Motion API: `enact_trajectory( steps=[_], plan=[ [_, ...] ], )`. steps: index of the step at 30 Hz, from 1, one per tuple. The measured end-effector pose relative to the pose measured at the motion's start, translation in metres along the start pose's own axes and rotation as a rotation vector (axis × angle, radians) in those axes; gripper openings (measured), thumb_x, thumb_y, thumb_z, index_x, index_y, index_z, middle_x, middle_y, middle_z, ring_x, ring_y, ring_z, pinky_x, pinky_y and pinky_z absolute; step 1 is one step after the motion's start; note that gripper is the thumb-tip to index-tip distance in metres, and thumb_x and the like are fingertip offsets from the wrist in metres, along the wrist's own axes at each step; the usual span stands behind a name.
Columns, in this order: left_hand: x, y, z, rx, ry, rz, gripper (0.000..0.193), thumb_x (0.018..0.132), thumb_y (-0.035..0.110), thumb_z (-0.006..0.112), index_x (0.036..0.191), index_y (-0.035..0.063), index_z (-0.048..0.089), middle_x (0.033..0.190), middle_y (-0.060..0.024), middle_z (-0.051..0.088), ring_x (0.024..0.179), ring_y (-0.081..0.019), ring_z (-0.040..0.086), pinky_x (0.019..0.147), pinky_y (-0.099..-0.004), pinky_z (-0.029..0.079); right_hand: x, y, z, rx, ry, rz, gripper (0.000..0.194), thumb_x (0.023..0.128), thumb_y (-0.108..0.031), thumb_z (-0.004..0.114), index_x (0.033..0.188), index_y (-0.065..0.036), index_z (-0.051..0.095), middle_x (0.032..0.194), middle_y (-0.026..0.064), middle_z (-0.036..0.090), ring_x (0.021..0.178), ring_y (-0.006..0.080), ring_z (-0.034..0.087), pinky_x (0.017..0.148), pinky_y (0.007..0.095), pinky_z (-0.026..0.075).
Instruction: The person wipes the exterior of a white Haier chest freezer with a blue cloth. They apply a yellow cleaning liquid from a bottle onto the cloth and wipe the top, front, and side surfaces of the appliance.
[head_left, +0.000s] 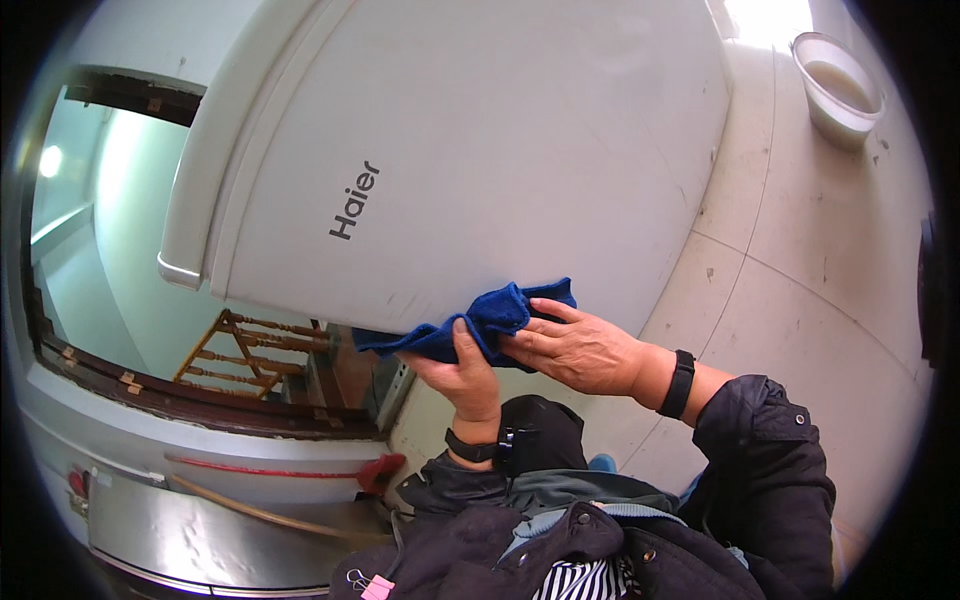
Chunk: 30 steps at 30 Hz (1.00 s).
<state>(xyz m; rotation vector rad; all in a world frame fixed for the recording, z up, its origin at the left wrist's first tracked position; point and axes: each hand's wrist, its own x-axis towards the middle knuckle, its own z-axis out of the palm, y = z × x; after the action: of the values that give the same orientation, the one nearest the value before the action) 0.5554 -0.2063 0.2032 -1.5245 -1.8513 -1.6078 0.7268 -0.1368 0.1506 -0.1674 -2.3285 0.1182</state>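
Observation:
A blue cloth (499, 307) lies bunched against the lower edge of a white Haier chest freezer (487, 165), whose flat front panel fills the middle of the view. My left hand (465, 375) grips the cloth's lower part, thumb on top and fingers hidden beneath it. On the right, my right hand (577, 349) presses the cloth's other end with its fingers, some of them partly covered by the folds. Faint dark scuffs mark the panel just left of the cloth.
A white bucket (840, 97) of cloudy water stands on the tiled floor (787, 315) at the upper right. To the left are an open doorway with a wooden balustrade (255, 352) beyond it, a red-handled tool (277, 471), a wooden stick (262, 506) and a metal panel (187, 536).

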Motion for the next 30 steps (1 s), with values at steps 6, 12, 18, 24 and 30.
enact_trajectory(
  steps=[6,12,18,24,30],
  plan=[
    [0.075,0.063,-0.004,0.109,0.243,0.231,0.059,0.099,0.012,0.065,0.146,-0.0035,0.032,0.144,-0.0193,0.047,0.129,-0.0275,0.05,0.111,-0.0421,0.041,0.05,-0.013,-0.03,-0.128,0.194,0.026,0.052,0.092,-0.019,0.053,0.143,-0.007,0.054,0.143,0.0034,0.054,0.135,0.0188,0.046,0.121,0.0459,0.026],
    [0.117,0.095,-0.023,-0.084,0.222,0.199,0.061,0.098,0.013,0.066,0.145,-0.0052,0.031,0.14,-0.0205,0.048,0.124,-0.0279,0.053,0.107,-0.0399,0.045,0.092,-0.014,-0.044,-0.026,0.413,0.018,0.051,0.089,-0.017,0.056,0.138,-0.002,0.056,0.137,0.0084,0.057,0.134,0.0224,0.049,0.119,0.0446,0.028],
    [0.039,0.027,0.001,0.003,0.132,0.057,0.072,0.101,0.021,0.063,0.155,-0.0012,0.021,0.147,-0.0212,0.043,0.132,-0.0304,0.048,0.114,-0.042,0.037,0.028,-0.015,-0.012,-0.006,0.098,0.077,0.05,0.089,-0.016,0.056,0.137,-0.004,0.058,0.128,0.0047,0.057,0.131,0.0187,0.048,0.118,0.0454,0.03],
    [-0.017,-0.019,0.002,-0.039,-0.048,-0.054,0.076,0.102,0.025,0.06,0.157,-0.0007,0.014,0.152,-0.0226,0.036,0.136,-0.0323,0.043,0.116,-0.045,0.033,-0.011,-0.007,0.017,0.05,-0.027,0.051,0.048,0.092,-0.017,0.055,0.139,-0.01,0.059,0.133,-0.0011,0.057,0.128,0.015,0.052,0.123,0.0497,0.024],
    [0.023,0.009,-0.007,0.024,0.002,0.031,0.065,0.1,0.024,0.065,0.149,-0.0032,0.03,0.145,-0.0207,0.046,0.131,-0.0305,0.048,0.114,-0.0428,0.035,0.012,-0.014,-0.007,-0.148,0.029,0.027,0.044,0.092,-0.02,0.054,0.134,-0.01,0.061,0.134,0.0015,0.059,0.129,0.018,0.051,0.124,0.0459,0.021]
  ],
)
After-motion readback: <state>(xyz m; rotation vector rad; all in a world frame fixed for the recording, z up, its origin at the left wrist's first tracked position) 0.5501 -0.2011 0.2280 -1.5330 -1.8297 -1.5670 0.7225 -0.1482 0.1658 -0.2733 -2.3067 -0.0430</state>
